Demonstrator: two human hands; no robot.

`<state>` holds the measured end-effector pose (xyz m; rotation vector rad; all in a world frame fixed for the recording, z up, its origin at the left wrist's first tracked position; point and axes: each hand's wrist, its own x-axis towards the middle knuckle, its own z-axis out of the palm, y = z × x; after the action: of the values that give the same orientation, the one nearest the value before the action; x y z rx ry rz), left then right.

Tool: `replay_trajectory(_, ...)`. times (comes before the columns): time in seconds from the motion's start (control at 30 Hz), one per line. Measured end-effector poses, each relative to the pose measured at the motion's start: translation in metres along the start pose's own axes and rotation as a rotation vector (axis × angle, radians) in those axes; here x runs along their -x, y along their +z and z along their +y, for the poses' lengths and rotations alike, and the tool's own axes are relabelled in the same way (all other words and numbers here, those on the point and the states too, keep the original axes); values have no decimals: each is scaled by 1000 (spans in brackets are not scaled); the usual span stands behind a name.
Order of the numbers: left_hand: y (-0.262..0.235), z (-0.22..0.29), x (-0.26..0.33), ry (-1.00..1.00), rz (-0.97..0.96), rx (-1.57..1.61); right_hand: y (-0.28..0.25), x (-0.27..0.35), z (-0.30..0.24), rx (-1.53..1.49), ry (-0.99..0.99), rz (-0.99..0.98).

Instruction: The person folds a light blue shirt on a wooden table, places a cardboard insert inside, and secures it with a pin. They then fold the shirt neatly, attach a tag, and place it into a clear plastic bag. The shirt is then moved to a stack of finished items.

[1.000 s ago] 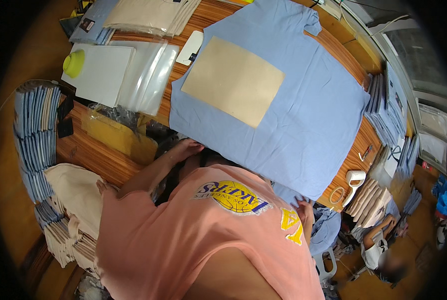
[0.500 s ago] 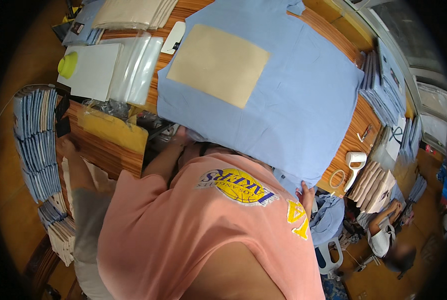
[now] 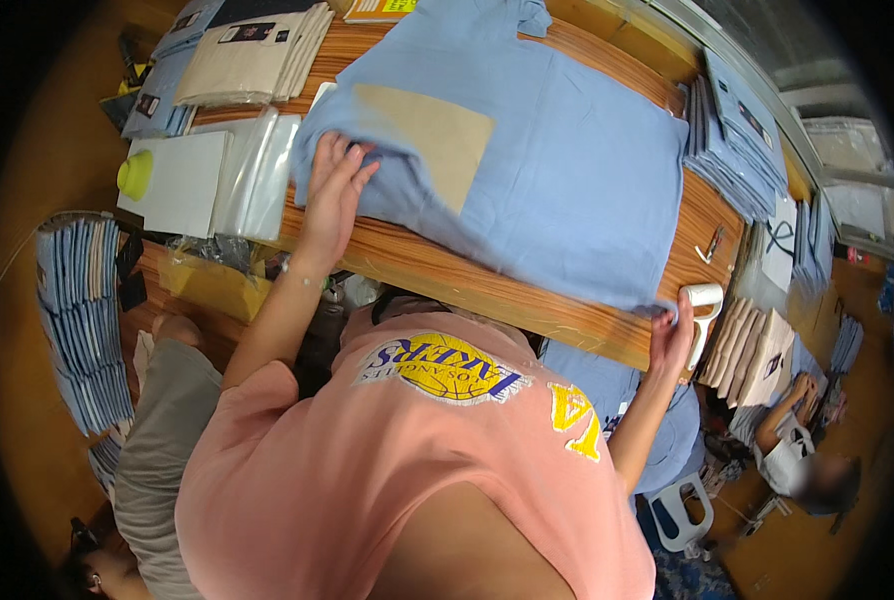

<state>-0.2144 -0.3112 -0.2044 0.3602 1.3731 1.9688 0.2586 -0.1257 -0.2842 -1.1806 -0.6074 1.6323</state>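
A light blue shirt (image 3: pixel 577 170) lies spread over the wooden table, with a flat tan board (image 3: pixel 464 150) on top of it. At the board's left, my left hand (image 3: pixel 335 195) holds the shirt's near left edge, which is folded up over part of the board. The fingers are bent over the bunched cloth. My right hand (image 3: pixel 675 335) pinches the shirt's near right corner at the table's front edge, close to a white lint roller (image 3: pixel 705 296). Between my hands the near edge of the cloth is blurred and sits back from the table's edge.
Clear plastic sleeves (image 3: pixel 267 175) and a white sheet (image 3: pixel 172 185) with a yellow-green object (image 3: pixel 135 176) lie at the left. Folded blue garments (image 3: pixel 732 140) stand at the right and in a tall stack (image 3: pixel 82 320) at far left. Another person (image 3: pixel 792 450) sits at far right.
My left hand has come up from below the table's edge and lifted the shirt's left side over the board. My right hand has moved right with its corner. The near hem has drawn back.
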Motion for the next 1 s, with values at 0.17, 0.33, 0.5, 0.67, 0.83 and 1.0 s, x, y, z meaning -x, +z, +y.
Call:
replay_trajectory(0.17,-26,-43,-40,214,-78,-633,19,-33,6,96,133,-127)
replay_trajectory(0.33,27,-88,-94,693,-817,-1198,47,-36,-2,285,134,-245)
replay_trajectory(0.5,38,-115,-132,666,-1089,-1422,66,-43,-20,353,115,-217)
replay_trajectory(0.67,41,-122,-137,611,-944,-1292,62,-59,-20,326,111,-145)
replay_trajectory(0.83,33,-137,-141,612,-908,-1269,61,-79,-10,311,71,-85)
replay_trajectory(1.0,29,-143,-136,677,-859,-1309,73,-67,35,658,-197,93)
